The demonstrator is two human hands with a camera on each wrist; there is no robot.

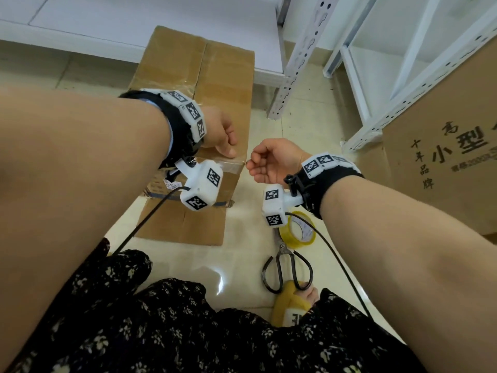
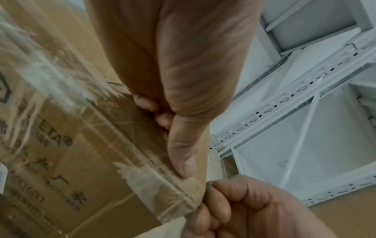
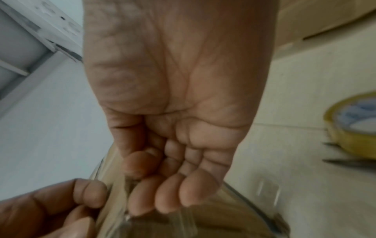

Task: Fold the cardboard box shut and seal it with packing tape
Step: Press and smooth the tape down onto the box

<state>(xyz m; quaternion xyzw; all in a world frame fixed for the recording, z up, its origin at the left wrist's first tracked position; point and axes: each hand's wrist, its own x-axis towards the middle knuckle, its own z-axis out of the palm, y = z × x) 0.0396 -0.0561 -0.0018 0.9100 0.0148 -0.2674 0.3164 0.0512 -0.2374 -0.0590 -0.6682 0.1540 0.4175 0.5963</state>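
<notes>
Fisted L hand (image 1: 219,130), thumb (image 2: 181,154) pressing tape strip (image 2: 160,191) onto near top edge of cardboard box (image 1: 215,76). Pinching strip's free end w/ R hand (image 1: 274,160), just off the corner. On floor, flaps shut. Prob. thin, sticky, quick to wrinkle: best held taut by the end. Cardboard prob. stiff, light.

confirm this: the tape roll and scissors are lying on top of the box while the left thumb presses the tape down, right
Not quite. The head view shows the tape roll and scissors lying on the floor beside the box, not on top of it. The left hand does press its thumb on the tape there.
</notes>
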